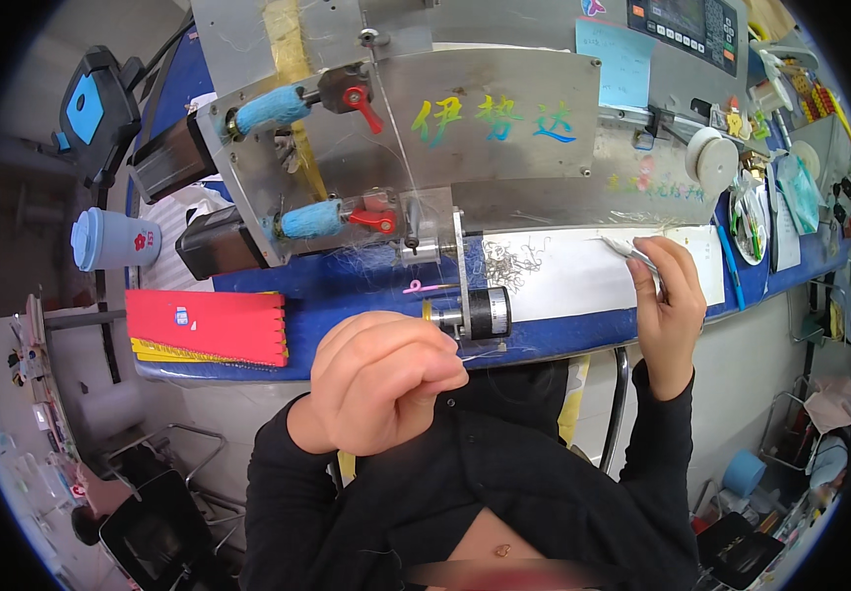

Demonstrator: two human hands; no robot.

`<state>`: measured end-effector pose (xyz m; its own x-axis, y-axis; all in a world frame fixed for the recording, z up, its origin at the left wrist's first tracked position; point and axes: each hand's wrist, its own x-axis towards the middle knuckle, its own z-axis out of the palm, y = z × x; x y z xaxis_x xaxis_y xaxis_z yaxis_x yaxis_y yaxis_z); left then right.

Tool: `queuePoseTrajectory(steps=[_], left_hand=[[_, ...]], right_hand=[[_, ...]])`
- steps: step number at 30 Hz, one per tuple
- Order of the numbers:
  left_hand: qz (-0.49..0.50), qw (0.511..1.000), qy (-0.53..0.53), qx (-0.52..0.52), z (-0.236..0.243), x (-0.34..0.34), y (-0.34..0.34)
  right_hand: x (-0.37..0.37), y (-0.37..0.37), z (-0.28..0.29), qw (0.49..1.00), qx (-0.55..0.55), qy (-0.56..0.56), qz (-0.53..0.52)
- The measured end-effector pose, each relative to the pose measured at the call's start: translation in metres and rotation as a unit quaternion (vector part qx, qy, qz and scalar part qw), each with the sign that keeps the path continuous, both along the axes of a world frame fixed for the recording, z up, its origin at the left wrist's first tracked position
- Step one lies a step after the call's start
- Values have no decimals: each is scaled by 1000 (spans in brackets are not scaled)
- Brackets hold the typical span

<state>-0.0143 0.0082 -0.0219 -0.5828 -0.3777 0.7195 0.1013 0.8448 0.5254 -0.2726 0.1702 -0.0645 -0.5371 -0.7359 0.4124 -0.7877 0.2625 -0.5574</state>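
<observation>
My left hand is raised in front of the table edge, its fingers curled into a pinch. Whatever lies between those fingertips is too small to make out. My right hand grips slim pale tweezers that point left over a white sheet. On that sheet lies a heap of small wire loops. Beyond my left hand stands a metal machine with two red levers, blue-wrapped shafts and a black-and-silver cylinder at its front.
Red and yellow toothed cards lie on the blue table at the left, near a light blue lidded cup. A blue pen and a dish of tools are at the right. A control panel sits at the back.
</observation>
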Motion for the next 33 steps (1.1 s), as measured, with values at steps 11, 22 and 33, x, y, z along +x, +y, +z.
queuePoseTrajectory(steps=[11,22,33], left_hand=[[15,1000,-23,-6,3,0,8],[27,999,-44,11,2,13,7],[-44,995,-16,92,-11,15,2]], right_hand=[[6,2,9,977,-30,-209,42],[79,-85,69,713,24,-600,361],[91,-93,48,762,2,-554,336]])
